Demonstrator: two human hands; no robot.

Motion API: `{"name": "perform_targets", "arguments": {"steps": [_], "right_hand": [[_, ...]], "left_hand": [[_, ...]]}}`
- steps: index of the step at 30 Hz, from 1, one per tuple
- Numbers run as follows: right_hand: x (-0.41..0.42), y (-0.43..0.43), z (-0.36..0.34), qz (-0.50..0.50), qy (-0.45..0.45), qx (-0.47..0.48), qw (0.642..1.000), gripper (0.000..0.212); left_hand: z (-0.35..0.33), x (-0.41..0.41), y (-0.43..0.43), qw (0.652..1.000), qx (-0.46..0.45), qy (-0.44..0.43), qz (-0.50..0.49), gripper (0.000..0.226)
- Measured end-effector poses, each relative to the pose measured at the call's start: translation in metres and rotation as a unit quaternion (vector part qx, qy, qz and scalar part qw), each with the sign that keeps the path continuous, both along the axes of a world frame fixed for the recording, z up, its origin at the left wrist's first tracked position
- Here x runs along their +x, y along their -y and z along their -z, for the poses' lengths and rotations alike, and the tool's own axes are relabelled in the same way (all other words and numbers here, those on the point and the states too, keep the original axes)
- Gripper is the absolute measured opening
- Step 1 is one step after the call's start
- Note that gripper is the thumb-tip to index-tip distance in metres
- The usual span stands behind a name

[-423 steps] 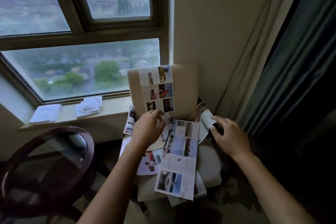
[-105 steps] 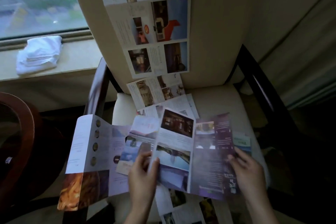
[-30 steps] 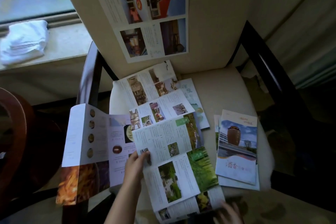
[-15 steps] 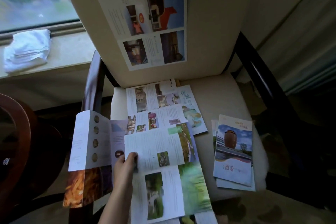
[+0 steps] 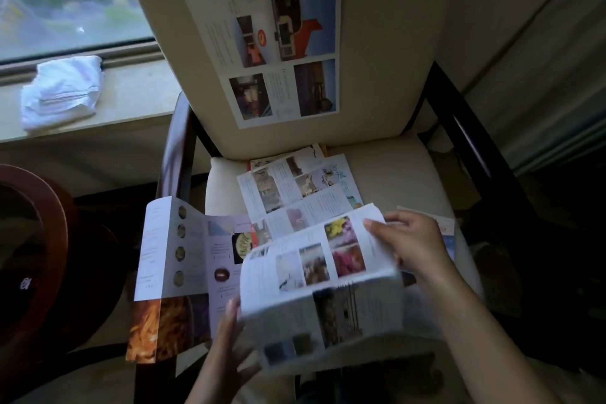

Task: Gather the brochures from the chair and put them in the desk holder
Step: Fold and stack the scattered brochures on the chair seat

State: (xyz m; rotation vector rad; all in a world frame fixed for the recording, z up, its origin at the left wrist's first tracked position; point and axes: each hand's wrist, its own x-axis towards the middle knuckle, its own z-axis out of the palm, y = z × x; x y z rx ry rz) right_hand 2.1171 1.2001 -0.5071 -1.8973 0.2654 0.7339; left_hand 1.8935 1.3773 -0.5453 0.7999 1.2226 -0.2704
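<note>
Several brochures lie on the cream chair seat. My right hand grips the top edge of an unfolded white brochure with flower photos and bends it over. My left hand holds that brochure's lower left corner, fingers spread. A long unfolded brochure leans on the chair back. Another open brochure hangs over the left armrest. More unfolded ones lie at the seat's back. A folded stack peeks out behind my right hand. No desk holder is in view.
A dark wooden armrest runs along the chair's right side. A round dark wood table stands at the left. Folded white cloth lies on the windowsill. Curtains hang at the right.
My right hand has come in and taken the top edge of the white brochure, folding it toward me. The left hand slid down to its lower left corner. The camera shifted slightly.
</note>
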Motion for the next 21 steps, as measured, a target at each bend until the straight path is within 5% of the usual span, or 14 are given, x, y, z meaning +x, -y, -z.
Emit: {"name": "perform_targets", "arguments": {"steps": [3,8,11,16,19,21], "right_hand": [[0.019,-0.013,0.021,0.018,-0.015,-0.025,0.999,0.016],[0.023,0.001,0.034,-0.056,0.037,-0.055,0.996,0.041],[0.016,0.038,0.028,-0.104,0.062,-0.067,0.99,0.025],[-0.007,0.093,0.013,-0.127,-0.121,0.088,0.981,0.042],[-0.012,0.092,0.017,-0.067,-0.118,0.134,0.982,0.04],[-0.013,0.083,0.025,-0.035,-0.101,0.123,0.987,0.029]], "left_hand": [[-0.003,-0.005,0.007,0.998,0.025,0.027,0.052,0.075],[-0.013,0.0,0.013,0.982,0.161,0.055,0.083,0.027],[-0.031,0.01,0.018,0.992,0.111,0.047,0.047,0.022],[-0.05,0.016,0.024,0.998,-0.046,0.037,-0.031,0.035],[-0.045,0.041,0.017,0.946,-0.198,0.061,-0.248,0.048],[-0.028,0.06,0.005,0.926,-0.187,0.072,-0.321,0.045]]}}
